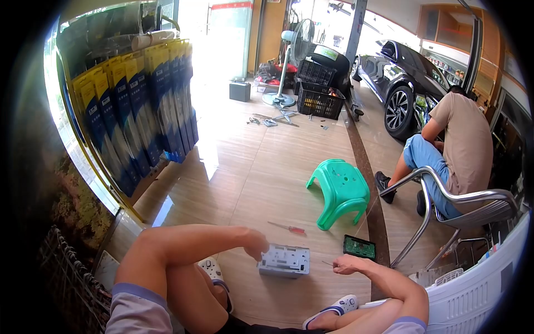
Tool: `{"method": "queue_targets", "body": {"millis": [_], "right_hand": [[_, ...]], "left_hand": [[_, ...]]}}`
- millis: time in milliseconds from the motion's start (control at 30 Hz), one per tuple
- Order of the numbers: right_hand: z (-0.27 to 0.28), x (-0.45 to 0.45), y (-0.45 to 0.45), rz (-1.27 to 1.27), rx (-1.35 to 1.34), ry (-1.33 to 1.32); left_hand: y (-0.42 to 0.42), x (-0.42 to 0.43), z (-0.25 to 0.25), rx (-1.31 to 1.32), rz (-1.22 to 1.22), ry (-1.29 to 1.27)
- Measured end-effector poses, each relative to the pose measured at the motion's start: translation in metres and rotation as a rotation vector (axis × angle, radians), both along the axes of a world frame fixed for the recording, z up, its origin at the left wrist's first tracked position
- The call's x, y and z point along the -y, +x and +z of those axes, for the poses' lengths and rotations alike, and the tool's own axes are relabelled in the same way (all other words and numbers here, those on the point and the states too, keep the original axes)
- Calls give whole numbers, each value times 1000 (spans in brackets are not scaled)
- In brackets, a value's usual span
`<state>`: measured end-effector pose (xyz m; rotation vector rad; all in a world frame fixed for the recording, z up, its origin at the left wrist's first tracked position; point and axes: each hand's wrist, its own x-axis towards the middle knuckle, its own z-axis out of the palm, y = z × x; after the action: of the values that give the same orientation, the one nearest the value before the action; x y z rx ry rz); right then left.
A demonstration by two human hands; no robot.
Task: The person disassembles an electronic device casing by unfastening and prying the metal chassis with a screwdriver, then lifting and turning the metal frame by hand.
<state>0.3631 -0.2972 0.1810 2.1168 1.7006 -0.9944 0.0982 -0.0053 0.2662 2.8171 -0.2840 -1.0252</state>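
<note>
On the tiled floor [233,167], we locate the green stool [342,186], upright. The grey metal unit [285,260] sits on the floor between our hands. The circuit board [359,246] lies beyond our right hand [346,264]. Our left hand [256,244] is at the unit's left edge; we cannot tell its finger state. Right fingers: closed on a thin rod [327,263].
</note>
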Motion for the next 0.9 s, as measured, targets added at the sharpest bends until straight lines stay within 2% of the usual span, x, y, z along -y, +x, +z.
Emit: {"method": "queue_targets", "body": {"millis": [900], "right_hand": [[-2, 0, 1, 6, 11, 5]], "left_hand": [[0, 0, 1, -6, 11, -4]]}}
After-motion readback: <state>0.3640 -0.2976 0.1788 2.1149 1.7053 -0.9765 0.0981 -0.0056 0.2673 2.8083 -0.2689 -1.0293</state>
